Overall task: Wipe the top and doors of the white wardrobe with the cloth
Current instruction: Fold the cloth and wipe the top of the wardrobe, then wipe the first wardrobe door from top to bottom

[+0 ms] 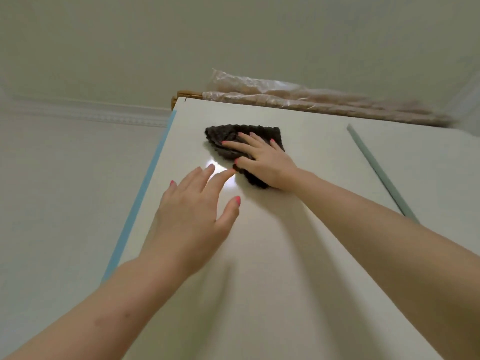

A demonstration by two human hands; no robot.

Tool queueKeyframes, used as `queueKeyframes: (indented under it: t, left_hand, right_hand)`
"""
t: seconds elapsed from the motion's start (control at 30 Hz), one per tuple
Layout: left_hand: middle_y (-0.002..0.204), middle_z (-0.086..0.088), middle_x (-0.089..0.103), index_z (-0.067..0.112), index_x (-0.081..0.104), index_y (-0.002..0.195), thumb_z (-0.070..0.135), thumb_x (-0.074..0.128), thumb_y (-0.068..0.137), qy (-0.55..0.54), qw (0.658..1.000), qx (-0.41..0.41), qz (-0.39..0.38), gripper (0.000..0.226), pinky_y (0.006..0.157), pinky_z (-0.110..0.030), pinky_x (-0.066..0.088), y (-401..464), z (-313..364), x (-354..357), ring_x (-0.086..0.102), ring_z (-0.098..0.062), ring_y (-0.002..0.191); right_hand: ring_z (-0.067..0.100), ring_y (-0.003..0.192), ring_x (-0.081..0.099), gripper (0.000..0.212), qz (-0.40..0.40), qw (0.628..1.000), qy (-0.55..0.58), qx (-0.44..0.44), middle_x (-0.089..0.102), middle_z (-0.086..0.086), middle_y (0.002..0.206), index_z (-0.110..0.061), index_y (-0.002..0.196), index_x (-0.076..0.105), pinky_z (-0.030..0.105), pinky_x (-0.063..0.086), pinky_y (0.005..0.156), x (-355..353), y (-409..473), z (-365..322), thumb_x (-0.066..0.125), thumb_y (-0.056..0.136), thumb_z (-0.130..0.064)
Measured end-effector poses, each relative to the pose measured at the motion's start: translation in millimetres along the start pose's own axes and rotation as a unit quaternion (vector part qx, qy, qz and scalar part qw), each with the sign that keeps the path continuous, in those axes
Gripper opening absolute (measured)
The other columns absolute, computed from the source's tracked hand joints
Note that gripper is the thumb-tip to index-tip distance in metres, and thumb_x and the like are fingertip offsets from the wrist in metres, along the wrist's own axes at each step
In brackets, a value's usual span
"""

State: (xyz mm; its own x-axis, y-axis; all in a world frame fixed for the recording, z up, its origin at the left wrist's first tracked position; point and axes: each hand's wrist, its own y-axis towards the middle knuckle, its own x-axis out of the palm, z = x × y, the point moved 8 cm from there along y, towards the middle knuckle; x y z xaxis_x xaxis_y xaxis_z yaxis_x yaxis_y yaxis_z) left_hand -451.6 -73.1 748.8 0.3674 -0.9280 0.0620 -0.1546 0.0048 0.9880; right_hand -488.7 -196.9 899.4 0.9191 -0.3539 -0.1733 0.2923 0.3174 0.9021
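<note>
Two bare forearms nearest the lens, reaching up and away along the wardrobe door (272, 255). Left hand (192, 216) flat against the white panel, fingers straight and spread, released, holding nothing; looks like bracing. Right hand (262, 159) higher up the door, palm and straight fingers pressing the dark cloth (241, 149) onto the panel, thumb laid along the cloth's near edge; no curl round the fabric visible, so pressing rather than clenching. Cloth bunched into a rough wedge, long axis slanting from upper left down toward the right wrist, sitting near the door's top end, just up and right of the left fingertips. Bright glare patch on the panel between the two hands.

Key relation: cloth under the right hand, so right hand does the wiping; unwiped run of door lies below, toward the camera, and left toward the blue edge strip (140, 196). Second door (428, 178) to the right past the pale green strip (381, 175). Wrapped rolls (298, 100) lying on the wardrobe top; likely in the way there. Judged stage: door wipe under way.
</note>
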Motion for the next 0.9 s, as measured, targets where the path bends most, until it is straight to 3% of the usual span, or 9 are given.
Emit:
queueKeyframes:
  t: [0.13, 0.2, 0.27, 0.4, 0.47, 0.57, 0.7, 0.8, 0.9]
  left_hand:
    - [0.155, 0.013, 0.015, 0.041, 0.019, 0.142, 0.049, 0.028, 0.091, 0.002, 1.0, 0.01, -0.001, 0.053, 0.116, -0.036, 0.006, -4, 1, -2, 0.007, -0.007, 0.143]
    - [0.156, 0.012, 0.013, 0.041, 0.018, 0.143, 0.05, 0.028, 0.091, 0.002, 1.0, 0.0, -0.004, 0.054, 0.116, -0.035, 0.004, -6, -6, -3, 0.005, -0.007, 0.143]
    - [0.156, 0.011, 0.012, 0.041, 0.017, 0.144, 0.05, 0.028, 0.091, 0.002, 1.0, -0.014, -0.007, 0.054, 0.116, -0.035, 0.004, -6, -12, -4, 0.005, -0.007, 0.143]
    - [0.156, 0.009, 0.016, 0.04, 0.019, 0.144, 0.049, 0.028, 0.09, -0.019, 0.999, -0.035, 0.01, 0.055, 0.116, -0.038, 0.01, 0, -5, -2, 0.009, -0.008, 0.143]
    - [0.155, 0.011, 0.017, 0.041, 0.02, 0.143, 0.049, 0.029, 0.09, -0.033, 0.999, -0.035, 0.018, 0.055, 0.116, -0.037, 0.01, -2, 6, 2, 0.009, -0.007, 0.143]
    - [0.154, 0.014, 0.017, 0.043, 0.023, 0.141, 0.05, 0.029, 0.089, -0.046, 0.999, -0.013, 0.021, 0.053, 0.114, -0.033, 0.007, -9, 22, 6, 0.009, -0.004, 0.141]
    - [0.155, 0.015, 0.013, 0.047, 0.022, 0.137, 0.051, 0.026, 0.089, -0.039, 0.999, 0.007, 0.001, 0.048, 0.114, -0.032, 0.005, -14, 26, 8, 0.006, -0.003, 0.142]
    - [0.155, 0.013, 0.016, 0.045, 0.025, 0.136, 0.05, 0.028, 0.09, -0.038, 0.999, 0.001, 0.009, 0.047, 0.114, -0.034, 0.008, -13, 21, 3, 0.009, -0.006, 0.142]
    - [0.154, 0.012, 0.019, 0.044, 0.03, 0.135, 0.05, 0.03, 0.089, -0.06, 0.998, -0.019, 0.015, 0.046, 0.114, -0.035, 0.011, -12, 22, 5, 0.012, -0.007, 0.142]
  right_hand:
    - [0.019, 0.15, -0.002, 0.051, 0.074, 0.968, -0.022, 0.239, 0.006, -0.002, 0.163, -0.049, 0.148, 0.018, 0.053, -0.005, 0.119, -31, -33, 91, 0.029, 0.098, -0.043]
    - [0.023, 0.149, -0.005, 0.054, 0.072, 0.952, -0.008, 0.296, 0.003, 0.0, 0.163, -0.047, 0.149, 0.015, 0.055, -0.007, 0.117, -31, -44, 100, 0.027, 0.097, -0.041]
    - [0.023, 0.149, -0.008, 0.055, 0.055, 0.961, -0.01, 0.272, 0.002, -0.001, 0.163, -0.048, 0.149, 0.013, 0.055, -0.009, 0.117, -27, -47, 81, 0.028, 0.097, -0.04]
    - [0.021, 0.149, -0.002, 0.067, -0.003, 0.998, -0.056, 0.041, 0.007, -0.005, 0.162, -0.065, 0.138, -0.008, 0.055, -0.004, 0.117, -4, -75, 14, 0.03, 0.088, -0.043]
    - [0.017, 0.147, 0.01, 0.068, -0.05, 0.995, -0.086, -0.023, 0.013, -0.007, 0.159, -0.067, 0.136, -0.006, 0.054, 0.005, 0.117, -7, -87, 12, 0.028, 0.082, -0.044]
    - [0.02, 0.14, 0.019, 0.064, -0.027, 0.995, -0.064, 0.077, 0.022, -0.004, 0.149, -0.053, 0.145, 0.018, 0.053, 0.01, 0.118, -42, -85, 71, 0.031, 0.082, -0.046]
    - [0.027, 0.148, -0.006, 0.056, 0.1, 0.948, 0.006, 0.302, 0.012, 0.008, 0.158, -0.034, 0.147, 0.032, 0.055, -0.009, 0.117, -64, -119, 153, 0.04, 0.093, -0.049]
    - [0.024, 0.149, -0.01, 0.054, 0.103, 0.953, 0.008, 0.286, 0.005, 0.001, 0.162, -0.039, 0.145, 0.035, 0.055, -0.01, 0.116, -52, -128, 142, 0.038, 0.095, -0.059]
    - [0.01, 0.149, -0.006, 0.052, 0.083, 0.985, 0.017, 0.152, 0.013, -0.017, 0.159, -0.054, 0.139, 0.035, 0.045, -0.012, 0.117, -40, -138, 102, 0.031, 0.09, -0.069]
